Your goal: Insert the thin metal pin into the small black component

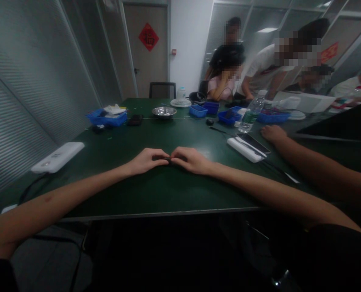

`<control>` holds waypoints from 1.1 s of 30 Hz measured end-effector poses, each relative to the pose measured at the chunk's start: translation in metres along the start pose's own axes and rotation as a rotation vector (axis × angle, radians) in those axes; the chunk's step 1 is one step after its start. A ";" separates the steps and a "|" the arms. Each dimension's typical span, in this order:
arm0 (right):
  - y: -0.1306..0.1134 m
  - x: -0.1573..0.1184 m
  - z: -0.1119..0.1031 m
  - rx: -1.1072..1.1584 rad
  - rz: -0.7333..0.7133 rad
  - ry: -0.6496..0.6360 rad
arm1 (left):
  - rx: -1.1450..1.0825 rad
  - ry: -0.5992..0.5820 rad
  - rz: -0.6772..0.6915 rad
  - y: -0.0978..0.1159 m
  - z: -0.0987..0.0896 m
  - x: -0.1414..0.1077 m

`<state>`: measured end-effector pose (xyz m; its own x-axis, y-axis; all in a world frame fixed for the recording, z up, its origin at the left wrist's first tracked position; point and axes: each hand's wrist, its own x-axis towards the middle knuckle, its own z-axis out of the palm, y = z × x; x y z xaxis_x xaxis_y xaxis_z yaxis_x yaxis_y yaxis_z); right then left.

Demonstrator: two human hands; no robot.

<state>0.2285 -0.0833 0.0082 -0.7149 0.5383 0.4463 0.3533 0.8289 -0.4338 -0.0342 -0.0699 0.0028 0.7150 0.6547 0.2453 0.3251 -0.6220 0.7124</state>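
Note:
My left hand [146,161] and my right hand [192,160] meet fingertip to fingertip over the middle of the green table [156,194]. Both are closed in a pinch. A small, thin dark thing [168,159] shows between the fingertips, too small and dim to name. Beyond the hands stands a shiny metal bowl [164,113], apart from them.
At left are a white device [58,157] with a cable and a blue basket [107,117]. At right lie another white device [245,150], a phone [253,142], a plastic bottle [250,115] and a co-worker's hand [274,133]. Blue trays [197,110] and several people are farther back.

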 end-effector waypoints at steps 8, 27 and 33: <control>-0.001 0.000 -0.002 -0.077 0.237 0.176 | -0.074 0.071 -0.064 -0.001 -0.004 -0.001; 0.005 0.000 -0.005 -0.082 0.395 0.258 | 0.301 -0.047 0.138 -0.006 -0.004 0.009; 0.002 0.001 -0.006 -0.072 0.383 0.233 | 0.321 -0.035 0.138 -0.001 -0.005 0.006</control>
<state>0.2323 -0.0800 0.0120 -0.3722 0.8214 0.4321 0.6131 0.5671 -0.5500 -0.0336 -0.0637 0.0070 0.7848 0.5436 0.2977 0.3984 -0.8104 0.4296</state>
